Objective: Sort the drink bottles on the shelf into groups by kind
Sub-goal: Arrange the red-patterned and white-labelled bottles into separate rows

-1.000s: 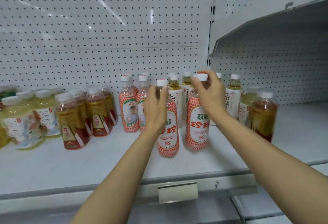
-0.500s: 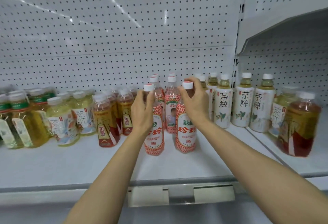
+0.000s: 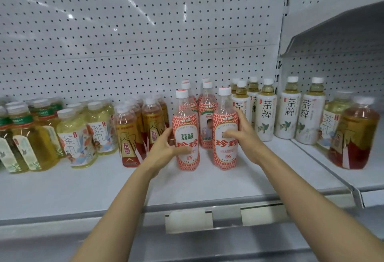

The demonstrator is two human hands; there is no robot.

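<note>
Two red-and-white netted lychee bottles stand upright at the front of the white shelf. My left hand wraps the lower body of the left lychee bottle. My right hand grips the right lychee bottle, thumb across its label. More red bottles stand right behind them. To the left are amber bottles with gold-red labels, pale yellow tea bottles and green-capped bottles. To the right stand white-label tea bottles.
A pegboard wall closes the back. The adjoining shelf on the right carries an amber bottle and a pale tea bottle, under an upper shelf. Price-tag holders hang on the front rail.
Both hands have slid down from the caps to the bodies of the two front lychee bottles. The bottles now stand beside the other red ones, and my view has shifted left.
</note>
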